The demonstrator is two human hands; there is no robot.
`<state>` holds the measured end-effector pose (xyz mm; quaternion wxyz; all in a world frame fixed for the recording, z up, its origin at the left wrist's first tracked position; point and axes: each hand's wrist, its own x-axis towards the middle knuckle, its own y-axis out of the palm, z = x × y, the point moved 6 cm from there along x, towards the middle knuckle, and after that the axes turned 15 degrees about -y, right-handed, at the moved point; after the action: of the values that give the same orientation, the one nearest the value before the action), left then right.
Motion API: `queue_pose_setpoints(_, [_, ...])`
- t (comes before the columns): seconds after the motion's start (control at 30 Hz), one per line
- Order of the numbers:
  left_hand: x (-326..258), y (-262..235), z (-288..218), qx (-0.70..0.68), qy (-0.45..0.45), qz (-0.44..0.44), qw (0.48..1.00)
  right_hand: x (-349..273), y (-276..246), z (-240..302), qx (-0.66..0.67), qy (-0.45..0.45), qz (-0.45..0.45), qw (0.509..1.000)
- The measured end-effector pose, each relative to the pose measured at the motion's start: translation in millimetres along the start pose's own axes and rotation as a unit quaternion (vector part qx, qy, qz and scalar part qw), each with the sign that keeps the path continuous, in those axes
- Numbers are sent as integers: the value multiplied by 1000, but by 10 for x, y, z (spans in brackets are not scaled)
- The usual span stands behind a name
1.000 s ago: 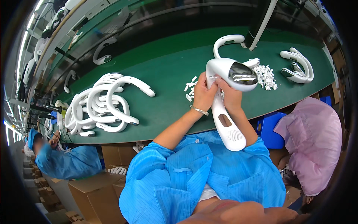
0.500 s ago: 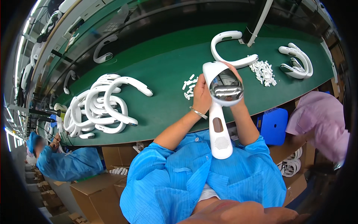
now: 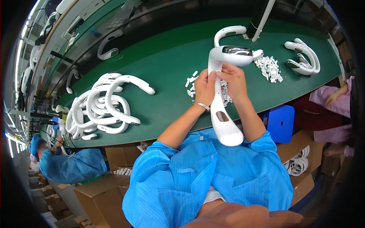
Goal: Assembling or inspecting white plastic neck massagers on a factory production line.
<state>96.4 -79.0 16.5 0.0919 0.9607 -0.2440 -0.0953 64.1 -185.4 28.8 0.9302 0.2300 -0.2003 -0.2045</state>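
A white, curved neckband device [image 3: 227, 131] is held upright over the bench in front of my chest. One end has a glossy dark window, and the lower end has an oval dark slot and fine ridges. My left hand [image 3: 205, 88] is closed on its middle from the left. From the other side my right hand [image 3: 233, 81] grips the band, its thumb and fingers meeting near the left thumb. Small white plastic parts [image 3: 191, 83] lie beside my left hand, and some more show between my hands. Behind the held one lies another white neckband device [image 3: 230, 31], partly hidden.
On the green bench [image 3: 167, 114], a heap of white neckband devices [image 3: 110, 102] lies left; a few more [image 3: 310, 57] sit far right, near a pile of small white parts [image 3: 269, 69]. A blue bin [image 3: 279, 123] and cardboard boxes [image 3: 100, 193] stand below. Co-workers are at both sides.
The neckband device has turned in my hands, its glossy window end swinging up and to the right. My hands have shifted to its middle. At the right, the person in pink has moved.
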Motion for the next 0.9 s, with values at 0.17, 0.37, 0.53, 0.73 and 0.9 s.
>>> queue_pose_setpoints(0.17, [108,29,155,-165,-185,67,967,97,-124,-108,-50,33,10,998])
queue_pose_setpoints(0.37, [-169,55,348,-191,-305,258,897,165,-230,-25,-91,-25,-7,995])
queue_pose_setpoints(0.53, [-126,-354,423,-156,-255,118,947,299,-655,79,-391,-79,95,912])
queue_pose_setpoints(0.73, [-117,-505,259,-112,-248,92,958,188,-234,-257,-636,-251,381,622])
queue_pose_setpoints(0.9, [-135,-482,251,-137,-253,103,952,204,-256,-325,-621,-285,379,624])
